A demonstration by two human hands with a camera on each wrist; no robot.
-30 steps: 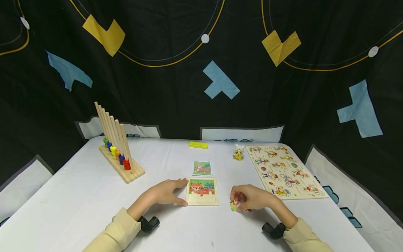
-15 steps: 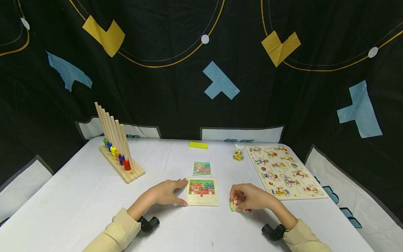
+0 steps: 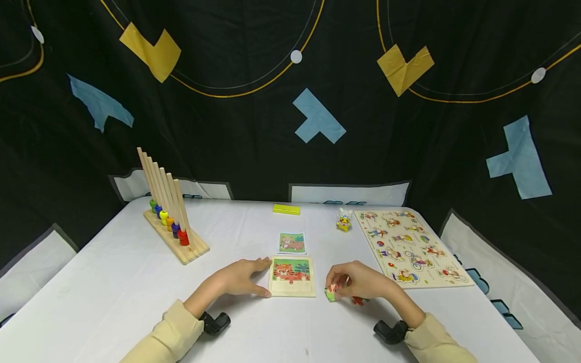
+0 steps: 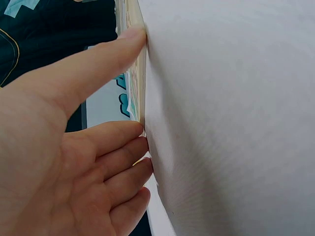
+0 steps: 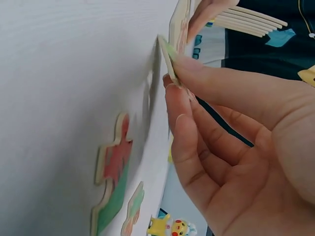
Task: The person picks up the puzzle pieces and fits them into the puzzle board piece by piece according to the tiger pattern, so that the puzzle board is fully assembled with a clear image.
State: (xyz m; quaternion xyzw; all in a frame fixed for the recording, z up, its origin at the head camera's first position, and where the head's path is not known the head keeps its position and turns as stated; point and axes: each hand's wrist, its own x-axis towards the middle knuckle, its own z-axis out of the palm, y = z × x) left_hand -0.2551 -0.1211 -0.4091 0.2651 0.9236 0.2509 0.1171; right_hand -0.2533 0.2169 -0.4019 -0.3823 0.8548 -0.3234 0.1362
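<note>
My right hand point(image 3: 356, 280) pinches a wooden jigsaw puzzle piece point(image 3: 330, 293), green and red, between thumb and fingertips. It is tilted, one corner close over the table, just right of the puzzle board. The square board point(image 3: 292, 289) shows an orange tiger across its upper part, with bare wood along the bottom. My left hand point(image 3: 242, 277) lies along the board's left edge, fingers relaxed, thumb at the lower corner. In the right wrist view a red and green puzzle piece point(image 5: 114, 169) and a smaller puzzle piece point(image 5: 133, 209) lie on the table, mostly hidden by my hand in the head view.
Behind the board lies a picture card point(image 3: 292, 243). A rack of wooden pegs with coloured beads point(image 3: 175, 229) stands at left. At right lies a large peg-puzzle board point(image 3: 410, 247), with a small toy figure point(image 3: 344, 220) beside it. A yellow block point(image 3: 286, 209) sits at the back.
My right hand has lifted slightly and shifted left towards the board with the pinched puzzle piece, uncovering more of a loose red piece. My left hand stays at the board's edge.
</note>
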